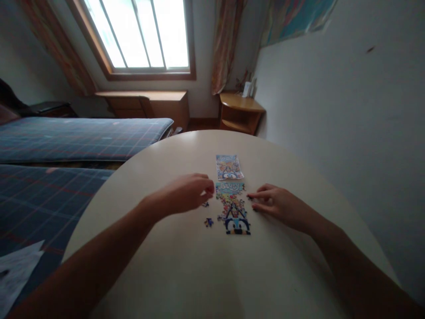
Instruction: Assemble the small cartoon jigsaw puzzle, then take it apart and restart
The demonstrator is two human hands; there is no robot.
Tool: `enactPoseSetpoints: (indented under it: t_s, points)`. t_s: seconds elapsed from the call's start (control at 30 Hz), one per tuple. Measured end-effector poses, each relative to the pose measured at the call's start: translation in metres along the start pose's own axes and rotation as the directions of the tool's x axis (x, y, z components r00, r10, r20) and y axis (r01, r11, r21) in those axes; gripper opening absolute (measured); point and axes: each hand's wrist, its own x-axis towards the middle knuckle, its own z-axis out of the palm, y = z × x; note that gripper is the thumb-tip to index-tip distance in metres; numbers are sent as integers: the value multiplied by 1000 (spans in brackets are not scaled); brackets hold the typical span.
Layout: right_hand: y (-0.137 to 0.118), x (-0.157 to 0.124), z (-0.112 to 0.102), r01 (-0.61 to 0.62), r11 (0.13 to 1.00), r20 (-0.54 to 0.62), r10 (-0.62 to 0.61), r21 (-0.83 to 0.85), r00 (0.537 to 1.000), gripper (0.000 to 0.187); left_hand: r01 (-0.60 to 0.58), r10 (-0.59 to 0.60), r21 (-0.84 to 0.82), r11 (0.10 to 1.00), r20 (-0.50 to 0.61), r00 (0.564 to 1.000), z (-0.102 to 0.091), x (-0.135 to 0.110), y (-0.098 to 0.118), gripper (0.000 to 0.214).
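A partly assembled jigsaw puzzle (pixel 236 212) lies on the round table, with a blue cartoon dog's face at its near end and a lettered strip at its far end. My left hand (pixel 191 194) hovers at its left side, fingers curled in and slightly blurred; what they hold, if anything, is hidden. On the right, my right hand (pixel 277 206) has its index finger and thumb stretched apart, their tips at small dark puzzle pieces (pixel 249 197) on the tabletop. Loose puzzle pieces (pixel 208 222) lie left of the puzzle, some partly under my left hand. Beyond the puzzle is a printed picture sheet (pixel 229 167).
The pale round table (pixel 159 266) stands close to a white wall (pixel 375 124) on the right. To the left are beds with plaid covers (pixel 76 137). A wooden corner shelf (pixel 241 102) and a desk (pixel 166 95) stand past the far edge, below the window.
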Motion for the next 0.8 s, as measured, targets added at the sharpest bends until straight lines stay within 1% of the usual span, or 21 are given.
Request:
enactPoseSetpoints:
  t_s: [0.07,0.1,0.13,0.2,0.3,0.4,0.47,0.57,0.67,0.8]
  points:
    - [0,0,-1,-10,1000,-10,10,-11,1000,36,154,-156,33,988,80,985,-20,-11,-26,17]
    - [0,0,-2,-16,1000,-17,15,-15,1000,36,233,-238,49,971,129,963,-27,-15,-38,17]
    - [0,0,-2,-20,1000,-24,19,-17,1000,35,286,-290,53,957,169,942,-31,-20,-49,19]
    - [0,1,-2,-23,1000,-42,22,-14,999,33,363,-371,77,928,169,913,-34,-25,-64,22]
    - [1,3,0,-21,1000,-77,21,-4,997,30,440,-456,122,890,166,875,-31,-24,-73,24]
    - [3,5,0,-35,999,-103,34,-9,994,30,458,-475,127,880,233,848,-26,-20,-78,26]
    - [4,6,0,-42,999,-111,40,-13,993,32,449,-463,118,886,272,843,-21,-18,-81,27]
    - [4,6,0,-39,999,-119,37,-12,992,33,428,-442,114,897,302,845,-16,-16,-84,27]
    - [4,6,0,-39,999,-114,37,-16,993,32,425,-435,102,899,315,844,-11,-15,-82,26]
    - [5,6,1,-39,999,-119,36,-24,992,30,444,-456,115,889,332,826,-10,-13,-75,16]
